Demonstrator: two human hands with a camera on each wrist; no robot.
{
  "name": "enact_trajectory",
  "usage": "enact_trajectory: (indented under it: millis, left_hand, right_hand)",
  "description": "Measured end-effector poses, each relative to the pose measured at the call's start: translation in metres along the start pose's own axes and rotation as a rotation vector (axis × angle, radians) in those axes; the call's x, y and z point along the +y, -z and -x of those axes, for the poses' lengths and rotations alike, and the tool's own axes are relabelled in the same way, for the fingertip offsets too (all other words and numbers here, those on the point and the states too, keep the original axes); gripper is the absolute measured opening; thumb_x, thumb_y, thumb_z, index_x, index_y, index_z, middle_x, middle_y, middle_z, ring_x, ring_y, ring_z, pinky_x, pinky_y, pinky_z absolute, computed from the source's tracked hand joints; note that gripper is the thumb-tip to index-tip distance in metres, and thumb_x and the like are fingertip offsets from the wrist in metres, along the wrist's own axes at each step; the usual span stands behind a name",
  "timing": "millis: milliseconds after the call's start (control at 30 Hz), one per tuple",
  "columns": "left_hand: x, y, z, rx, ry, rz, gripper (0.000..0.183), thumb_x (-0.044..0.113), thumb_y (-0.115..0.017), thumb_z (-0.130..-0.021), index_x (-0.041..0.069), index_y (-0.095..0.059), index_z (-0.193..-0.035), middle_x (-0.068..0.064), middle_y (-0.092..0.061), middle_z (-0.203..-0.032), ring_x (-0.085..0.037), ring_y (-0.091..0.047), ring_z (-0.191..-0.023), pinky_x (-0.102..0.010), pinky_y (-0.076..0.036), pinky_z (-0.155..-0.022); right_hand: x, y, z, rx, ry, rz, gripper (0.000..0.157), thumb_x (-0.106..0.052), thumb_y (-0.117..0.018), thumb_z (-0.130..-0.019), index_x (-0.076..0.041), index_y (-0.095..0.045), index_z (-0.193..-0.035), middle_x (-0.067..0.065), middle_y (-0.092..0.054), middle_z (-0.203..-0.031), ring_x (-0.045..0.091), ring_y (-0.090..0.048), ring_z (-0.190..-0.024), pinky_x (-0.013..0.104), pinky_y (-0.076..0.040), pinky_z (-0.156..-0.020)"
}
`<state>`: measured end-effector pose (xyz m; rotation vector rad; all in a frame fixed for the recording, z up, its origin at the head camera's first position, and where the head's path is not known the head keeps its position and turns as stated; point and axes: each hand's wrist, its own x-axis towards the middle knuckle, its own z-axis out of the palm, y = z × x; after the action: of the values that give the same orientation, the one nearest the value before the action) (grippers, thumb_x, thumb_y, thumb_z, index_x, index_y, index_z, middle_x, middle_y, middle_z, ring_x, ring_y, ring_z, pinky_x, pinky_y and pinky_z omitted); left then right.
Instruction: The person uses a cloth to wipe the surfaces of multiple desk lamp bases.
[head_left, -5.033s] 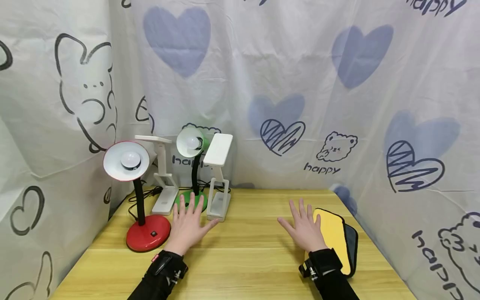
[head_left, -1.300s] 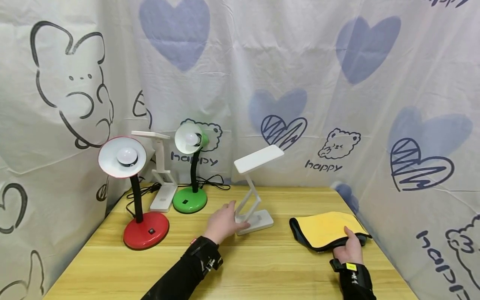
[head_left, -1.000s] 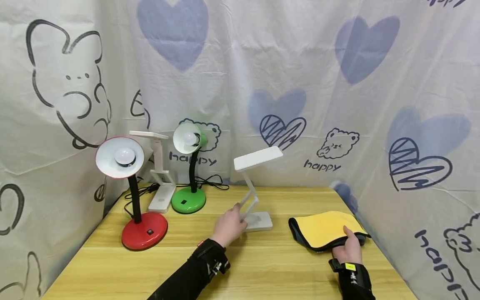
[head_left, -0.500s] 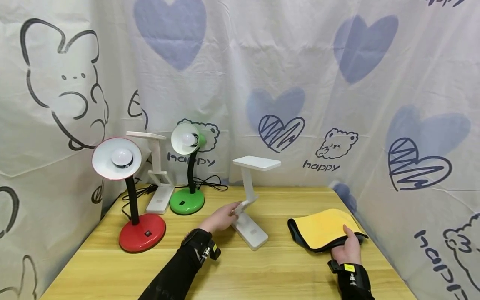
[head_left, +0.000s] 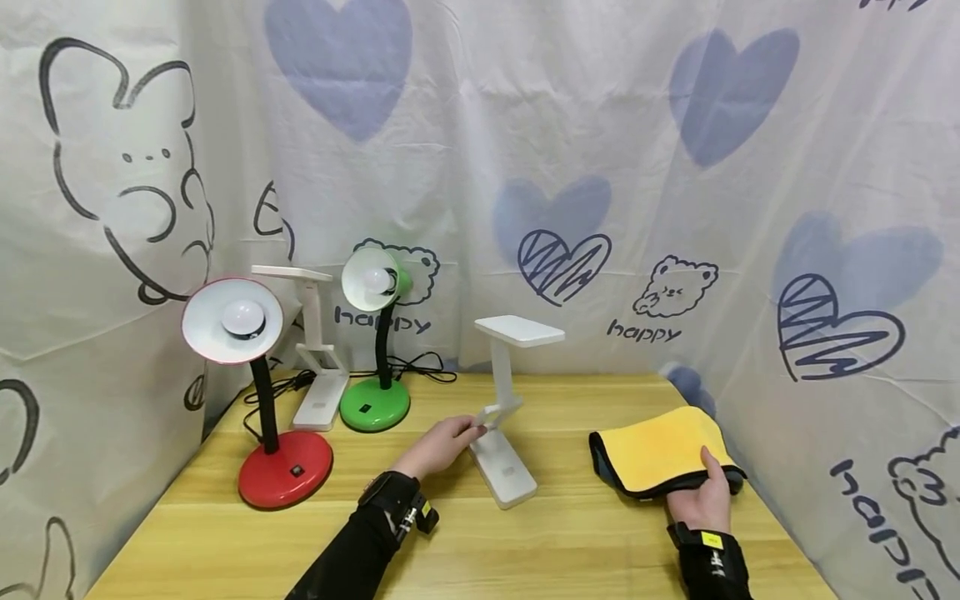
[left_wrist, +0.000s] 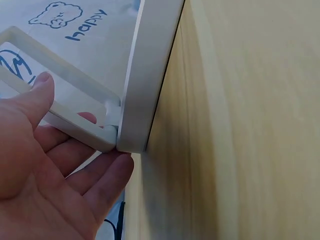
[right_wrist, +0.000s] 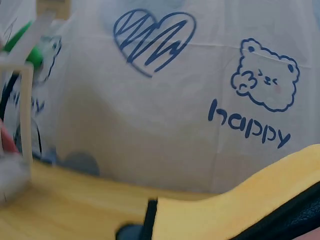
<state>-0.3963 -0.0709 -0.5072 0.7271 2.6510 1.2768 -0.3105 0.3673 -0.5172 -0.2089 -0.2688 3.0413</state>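
A folding white desk lamp [head_left: 504, 471] stands mid-table, its flat head level and its base angled toward the front. My left hand [head_left: 438, 448] grips the lamp's hinged lower frame from the left; in the left wrist view the thumb lies over one bar of the frame [left_wrist: 80, 127] and the fingers pass behind it, fingertips at the base. At the right side, my right hand [head_left: 701, 504] holds the near edge of a yellow cloth [head_left: 660, 450] with dark backing and black trim, thumb on top, fingers hidden underneath. The cloth [right_wrist: 210, 215] fills the lower right of the right wrist view.
On the left of the wooden table [head_left: 480, 550] stand a red gooseneck lamp [head_left: 285, 471], a green gooseneck lamp [head_left: 375, 404] and another white folding lamp [head_left: 321, 402]. Black cords [head_left: 423, 364] lie behind them. A printed curtain [head_left: 480, 167] encloses the table.
Both hands were spread and held nothing at first. The white lamp has come from beside the green lamp to mid-table and turned. The cloth, taken up by my right hand, has shifted slightly right.
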Motion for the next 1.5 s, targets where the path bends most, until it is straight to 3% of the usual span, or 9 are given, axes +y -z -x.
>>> enact_trajectory:
  millis: [133,267,533,700,867,1000,1233,1367,1500]
  left_hand:
    - [-0.003,0.000,-0.001,-0.017,-0.024,0.000,0.036,0.041,-0.042,-0.103,0.014,-0.064,-0.112,-0.015,-0.061,-0.094,-0.016,-0.053,-0.077,-0.033,-0.042,-0.071]
    - [-0.004,0.000,-0.002,-0.032,-0.038,0.019,0.036,0.040,-0.040,-0.104,0.016,-0.063,-0.118,-0.008,-0.063,-0.102,-0.020,-0.057,-0.090,-0.035,-0.041,-0.078]
    - [-0.004,0.002,-0.005,-0.042,-0.042,0.027,0.035,0.040,-0.041,-0.103,0.017,-0.064,-0.116,-0.011,-0.062,-0.102,-0.019,-0.055,-0.089,-0.037,-0.041,-0.079]
    - [-0.003,0.002,-0.007,-0.027,-0.050,0.033,0.035,0.040,-0.042,-0.103,0.017,-0.065,-0.117,-0.003,-0.061,-0.107,-0.017,-0.054,-0.094,-0.038,-0.041,-0.082]
    - [-0.004,0.000,-0.007,-0.018,-0.033,0.029,0.038,0.043,-0.042,-0.102,0.018,-0.065,-0.119,-0.002,-0.060,-0.105,-0.016,-0.054,-0.093,-0.037,-0.040,-0.080]
    - [-0.006,-0.001,-0.006,-0.001,-0.022,0.029,0.039,0.045,-0.043,-0.101,0.018,-0.066,-0.119,0.001,-0.060,-0.106,-0.016,-0.054,-0.094,-0.037,-0.040,-0.081]
    - [-0.008,0.000,-0.006,0.006,-0.024,0.036,0.040,0.047,-0.044,-0.101,0.018,-0.067,-0.117,0.001,-0.062,-0.107,-0.016,-0.055,-0.096,-0.038,-0.041,-0.085]
    - [-0.007,0.001,-0.006,0.005,-0.022,0.051,0.040,0.046,-0.045,-0.101,0.019,-0.067,-0.120,0.003,-0.063,-0.114,-0.015,-0.056,-0.103,-0.041,-0.043,-0.093]
    - [-0.008,0.001,-0.005,0.004,-0.017,0.053,0.039,0.045,-0.045,-0.101,0.021,-0.066,-0.123,0.005,-0.064,-0.120,-0.015,-0.056,-0.113,-0.045,-0.041,-0.101]
  right_hand:
    - [0.000,0.002,0.002,-0.082,0.003,-0.072,0.064,-0.014,-0.053,-0.100,-0.048,-0.023,-0.145,-0.024,-0.035,-0.149,-0.005,-0.018,-0.143,0.022,-0.014,-0.117]
    - [0.002,0.000,0.000,-0.079,0.097,0.070,0.055,-0.015,-0.057,-0.098,-0.038,-0.037,-0.143,-0.017,-0.047,-0.143,-0.001,-0.027,-0.142,0.023,-0.017,-0.117]
    - [0.009,-0.023,-0.007,0.028,0.189,0.483,0.063,-0.028,-0.057,-0.098,-0.037,-0.022,-0.150,-0.019,-0.023,-0.156,0.004,-0.022,-0.144,0.025,-0.018,-0.117]
    - [0.023,-0.048,-0.017,0.072,0.367,0.982,0.059,-0.037,-0.056,-0.097,-0.023,-0.031,-0.148,-0.003,-0.037,-0.150,0.014,-0.040,-0.135,0.028,-0.034,-0.109]
    - [0.053,-0.061,-0.032,0.105,0.529,1.712,0.048,-0.051,-0.058,-0.092,-0.004,-0.059,-0.094,0.004,-0.058,-0.084,0.015,-0.055,-0.074,0.027,-0.046,-0.066]
    - [0.093,-0.057,-0.035,-0.167,0.486,2.034,0.036,-0.039,-0.062,-0.094,-0.009,-0.054,-0.075,-0.002,-0.042,-0.062,0.015,-0.043,-0.057,0.031,-0.037,-0.055]
    - [0.156,-0.046,-0.017,-0.658,0.221,2.256,0.012,-0.031,-0.060,-0.096,-0.022,-0.061,-0.088,-0.008,-0.044,-0.065,0.006,-0.042,-0.054,0.025,-0.035,-0.055]
    - [0.177,-0.046,-0.005,-0.798,0.198,2.372,0.027,-0.037,-0.056,-0.098,-0.020,-0.065,-0.116,0.001,-0.068,-0.101,0.012,-0.065,-0.087,0.031,-0.050,-0.075]
    - [0.182,-0.051,0.002,-0.946,0.231,2.494,0.048,-0.027,-0.055,-0.097,-0.012,-0.048,-0.142,0.009,-0.045,-0.148,0.027,-0.045,-0.135,0.046,-0.040,-0.105]
